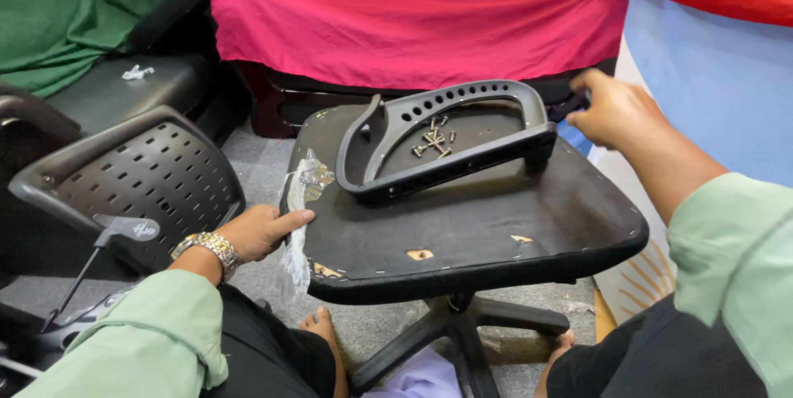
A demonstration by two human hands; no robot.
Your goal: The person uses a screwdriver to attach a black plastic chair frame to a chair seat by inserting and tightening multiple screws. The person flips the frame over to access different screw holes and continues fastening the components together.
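A pale green sleeve (132, 340) fills the near left corner, and from it comes the left hand (260, 231) with a metal watch (206, 249) at the wrist. Its fingers are curled closed on the left edge of the black chair seat (496, 225), thumb on top, pinching a crumpled clear plastic wrap (299, 200) that hangs just below the fingertips. Behind the knuckles stands a perforated black backrest (140, 179). Past the thumb, on top of the seat, lies a grey armrest frame (446, 138) — a loop with a row of holes — and inside the loop sits a small heap of screws (434, 139). Further right, the right hand (615, 109) reaches over the far right edge of the seat, just beside the armrest's end; it is blurred, fingers bent downward — whether they grip anything cannot be told
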